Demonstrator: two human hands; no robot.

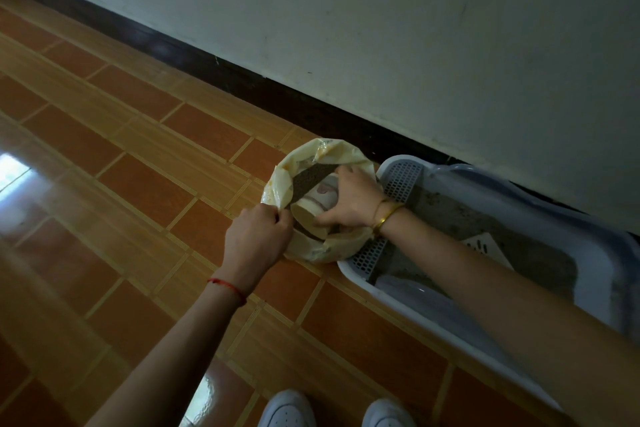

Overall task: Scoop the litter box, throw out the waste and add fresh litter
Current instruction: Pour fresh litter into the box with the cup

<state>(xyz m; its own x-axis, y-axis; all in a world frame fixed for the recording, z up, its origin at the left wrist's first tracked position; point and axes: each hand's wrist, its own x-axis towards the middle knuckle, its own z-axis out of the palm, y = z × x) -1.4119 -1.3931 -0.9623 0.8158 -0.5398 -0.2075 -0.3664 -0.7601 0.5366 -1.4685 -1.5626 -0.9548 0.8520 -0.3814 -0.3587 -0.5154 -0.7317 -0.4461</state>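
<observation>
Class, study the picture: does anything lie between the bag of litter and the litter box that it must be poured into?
Nothing visible does. The bag stands on the floor right against the perforated end of the litter box. The left hand grips the bag's rim; the right hand reaches into its mouth. The right forearm crosses above the box.

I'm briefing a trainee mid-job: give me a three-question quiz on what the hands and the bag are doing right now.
1. True or false: the left hand grips the rim of the yellow bag.
2. What is the right hand reaching into? A) litter box B) bag C) shoe
3. Which side of the bag is the litter box on?

Key: 1 true; 2 B; 3 the right side, along the wall.
</observation>
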